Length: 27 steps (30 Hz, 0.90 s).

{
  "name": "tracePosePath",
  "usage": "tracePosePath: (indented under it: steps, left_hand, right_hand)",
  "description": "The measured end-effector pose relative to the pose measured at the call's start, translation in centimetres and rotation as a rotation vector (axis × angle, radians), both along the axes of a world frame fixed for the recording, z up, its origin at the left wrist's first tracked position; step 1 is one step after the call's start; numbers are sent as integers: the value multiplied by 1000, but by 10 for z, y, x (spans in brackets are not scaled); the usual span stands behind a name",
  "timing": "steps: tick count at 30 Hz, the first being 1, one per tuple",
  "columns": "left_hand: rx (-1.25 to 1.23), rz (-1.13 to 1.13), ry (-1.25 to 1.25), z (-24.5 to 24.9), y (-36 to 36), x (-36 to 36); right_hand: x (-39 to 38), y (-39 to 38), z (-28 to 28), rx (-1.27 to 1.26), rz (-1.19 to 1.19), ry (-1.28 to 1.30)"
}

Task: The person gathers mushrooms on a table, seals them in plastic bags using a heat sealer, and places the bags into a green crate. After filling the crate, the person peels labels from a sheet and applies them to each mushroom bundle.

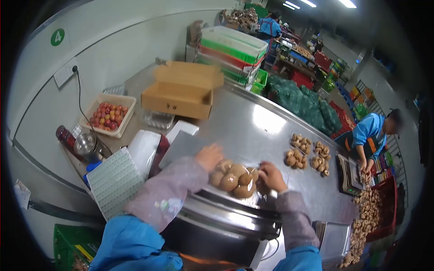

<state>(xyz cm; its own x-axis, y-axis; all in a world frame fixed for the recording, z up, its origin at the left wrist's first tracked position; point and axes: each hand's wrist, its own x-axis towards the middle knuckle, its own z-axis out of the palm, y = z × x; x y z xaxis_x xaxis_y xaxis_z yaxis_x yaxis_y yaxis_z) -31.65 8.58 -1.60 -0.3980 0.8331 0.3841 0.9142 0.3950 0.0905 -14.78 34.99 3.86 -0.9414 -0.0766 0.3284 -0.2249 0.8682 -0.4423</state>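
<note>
Pack of brown produce (234, 179) held over steel desk (253, 122): left hand (209, 156), blurred, apparently curled on left edge; right hand (272, 177) closed on right edge.

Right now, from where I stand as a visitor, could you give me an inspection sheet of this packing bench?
Surface: steel table, shiny, with a glare patch.
Job's things: pack of round brown produce on a steel machine top.
Clutter: open cardboard box, basket of red fruit, white grid trays, four small mushroom portions.
Grips: left hand and right hand touch opposite sides of the pack; too blurred to tell if they are closed.
Cables: black cable hangs from a wall socket.
Surroundings: stacked crates, green net bags, a co-worker in blue at a scale.
</note>
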Motion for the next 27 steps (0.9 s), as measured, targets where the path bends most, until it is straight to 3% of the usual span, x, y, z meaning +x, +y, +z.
tracePosePath:
  steps: [1,2,4,5,6,8,10,12,14,16,18,20,22,24,25,26,27]
  left_hand:
    - [340,51,-95,-5,-6,15]
    - [333,49,-103,3,-9,15]
    - [180,42,-719,32,-19,25]
    - [153,79,-1182,62,-22,34]
    - [154,71,-1179,79,-25,43]
    - [-16,343,-1794,102,-27,51]
    - [-228,330,-1973,95,-39,45]
    - [-311,236,-2005,93,-59,69]
    - [-443,252,-2086,72,-82,98]
    - [-578,159,-2219,58,-113,130]
    - [-599,172,-1673,49,-133,179]
    - [-548,258,-1434,23,-140,200]
    - [-571,266,-1360,24,-143,204]
    - [-483,204,-1202,32,-161,210]
    - [-295,207,-1211,35,-167,214]
    - [-121,222,-1222,36,-174,220]
    - [47,243,-1174,31,-177,225]
  right_hand:
    - [5,-9,6,-181,-66,-154]
    - [10,-16,10,-254,-138,-284]
    - [14,-18,17,-713,-254,-642]
    - [18,-20,21,-958,-230,-729]
    - [22,-25,30,-956,-235,-722]
    - [26,-39,53,-1020,-343,-991]
    - [43,-45,57,-992,-280,-1055]
    - [70,-49,52,-856,-282,-1253]
    - [113,-85,79,-1272,-307,-1225]
    - [143,-92,64,-921,-37,-1295]
    - [166,-113,39,-657,73,-1247]
    - [178,-133,16,-313,-24,-1073]
    - [194,-134,-10,-283,-99,-1108]
    - [221,-129,-33,-338,-81,-824]
    - [218,-135,1,-415,-281,-1010]
    - [231,-129,-9,-389,-337,-906]
    - [248,-128,-15,-590,-353,-702]
